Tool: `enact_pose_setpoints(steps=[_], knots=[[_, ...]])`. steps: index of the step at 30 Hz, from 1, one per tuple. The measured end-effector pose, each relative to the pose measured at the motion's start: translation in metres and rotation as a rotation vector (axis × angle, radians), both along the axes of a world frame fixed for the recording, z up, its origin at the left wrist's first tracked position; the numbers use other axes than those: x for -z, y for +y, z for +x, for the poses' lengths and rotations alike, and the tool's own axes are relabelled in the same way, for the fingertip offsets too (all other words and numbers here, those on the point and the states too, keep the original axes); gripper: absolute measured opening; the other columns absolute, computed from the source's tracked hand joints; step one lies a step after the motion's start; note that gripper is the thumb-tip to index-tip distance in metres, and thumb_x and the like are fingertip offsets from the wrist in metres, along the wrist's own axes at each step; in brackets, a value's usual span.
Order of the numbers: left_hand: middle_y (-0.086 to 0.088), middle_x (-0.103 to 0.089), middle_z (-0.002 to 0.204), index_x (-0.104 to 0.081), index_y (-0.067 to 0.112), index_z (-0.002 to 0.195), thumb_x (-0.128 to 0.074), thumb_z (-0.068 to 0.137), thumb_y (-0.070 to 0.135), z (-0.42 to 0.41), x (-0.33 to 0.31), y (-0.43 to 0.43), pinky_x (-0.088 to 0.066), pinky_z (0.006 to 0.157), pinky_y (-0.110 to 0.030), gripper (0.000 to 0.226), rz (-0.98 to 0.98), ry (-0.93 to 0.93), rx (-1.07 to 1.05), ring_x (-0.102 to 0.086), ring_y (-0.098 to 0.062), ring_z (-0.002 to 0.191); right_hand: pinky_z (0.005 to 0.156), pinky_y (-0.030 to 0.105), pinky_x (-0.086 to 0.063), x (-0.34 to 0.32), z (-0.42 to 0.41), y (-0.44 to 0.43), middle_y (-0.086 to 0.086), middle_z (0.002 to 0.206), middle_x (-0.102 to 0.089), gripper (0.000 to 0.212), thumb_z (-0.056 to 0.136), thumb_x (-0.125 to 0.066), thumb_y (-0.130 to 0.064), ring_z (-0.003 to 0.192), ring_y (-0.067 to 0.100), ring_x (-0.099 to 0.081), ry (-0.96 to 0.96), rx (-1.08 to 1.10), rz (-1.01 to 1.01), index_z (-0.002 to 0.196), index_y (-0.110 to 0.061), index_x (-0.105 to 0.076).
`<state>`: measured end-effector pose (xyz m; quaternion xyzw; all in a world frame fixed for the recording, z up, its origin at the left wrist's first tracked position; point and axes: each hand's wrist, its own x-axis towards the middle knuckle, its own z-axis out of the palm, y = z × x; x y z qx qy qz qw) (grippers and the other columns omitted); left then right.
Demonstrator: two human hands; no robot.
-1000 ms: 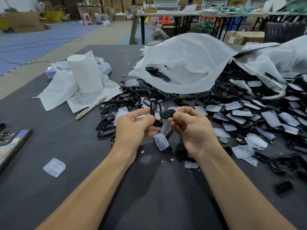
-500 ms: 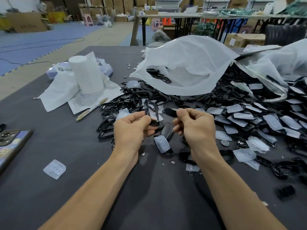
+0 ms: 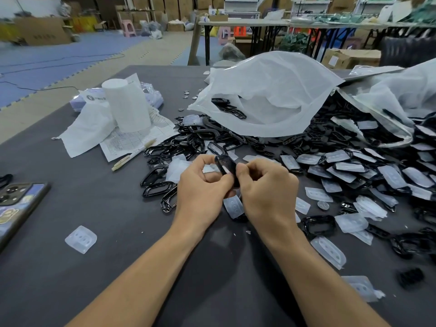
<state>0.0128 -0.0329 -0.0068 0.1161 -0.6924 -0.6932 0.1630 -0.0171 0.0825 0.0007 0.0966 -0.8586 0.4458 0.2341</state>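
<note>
Small black plastic frame (image 3: pixel 226 164) (glossy, tilted) pinched between both hands above the table.

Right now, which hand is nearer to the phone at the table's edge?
Left. The left hand is well to the right of the phone; the right hand lies beyond it, farther still. Both pinch a black frame.

- Left hand (image 3: pixel 203 185) pinched the black part (image 3: pixel 226 164), fingers curled.
- Right hand (image 3: pixel 266 192) gripped it too, knuckles up.
- Both forearms angled inward, hands nearly touching.
</note>
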Motion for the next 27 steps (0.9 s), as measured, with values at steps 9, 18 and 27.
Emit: enact_pose_setpoints(steps=[9, 18, 27], knots=[[-0.011, -0.079, 0.080, -0.071, 0.022, 0.094, -0.064, 0.092, -0.003, 0.004, -0.006, -0.003, -0.059, 0.053, -0.030, 0.026, 0.018, -0.030, 0.077, -0.074, -0.019, 0.061, 0.066, 0.016, -0.048, -0.001, -0.013, 0.009, -0.016, 0.069, -0.072, 0.016, 0.088, -0.074, -0.022, 0.066, 0.000, -0.065, -0.322, -0.232, -0.203, 0.073, -0.025, -0.077], [-0.003, -0.072, 0.058, -0.073, 0.020, 0.064, -0.068, 0.093, 0.020, -0.001, -0.003, -0.006, -0.062, 0.061, -0.055, 0.029, -0.242, -0.028, -0.061, -0.074, -0.024, 0.057, 0.057, 0.008, -0.047, -0.003, -0.005, 0.008, -0.018, 0.061, -0.072, 0.017, 0.084, -0.077, -0.024, 0.063, -0.003, -0.068, -0.327, -0.238, -0.159, 0.068, -0.029, -0.080], [-0.017, -0.072, 0.066, -0.074, 0.008, 0.073, -0.068, 0.089, 0.024, -0.007, 0.003, -0.016, -0.061, 0.063, -0.061, 0.024, -0.219, -0.032, -0.032, -0.070, -0.020, 0.056, 0.062, 0.011, -0.051, -0.004, -0.007, 0.007, -0.019, 0.068, -0.073, 0.019, 0.085, -0.080, -0.024, 0.064, -0.002, -0.069, -0.266, -0.241, -0.157, 0.070, -0.036, -0.074]])
